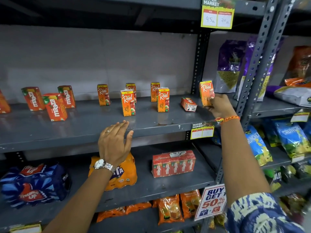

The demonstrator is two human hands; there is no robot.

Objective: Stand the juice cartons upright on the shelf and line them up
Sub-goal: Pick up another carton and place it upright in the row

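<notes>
Grey metal shelf [84, 130]: right hand [218, 106] grip pinching one boxy orange carton [206, 92] upright, left hand [114, 142] spread flat, another carton [188, 104] toppled.

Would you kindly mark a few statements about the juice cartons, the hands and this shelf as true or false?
1. The right hand grips an orange Real juice carton at the right end of the grey metal shelf. True.
2. Every carton on that shelf stands upright. False: one small orange carton lies on its side beside the held one.
3. The left hand holds a carton. False: it is open and empty at the shelf's front edge.
4. Red Maaza cartons stand left of the Real cartons. True.
</notes>
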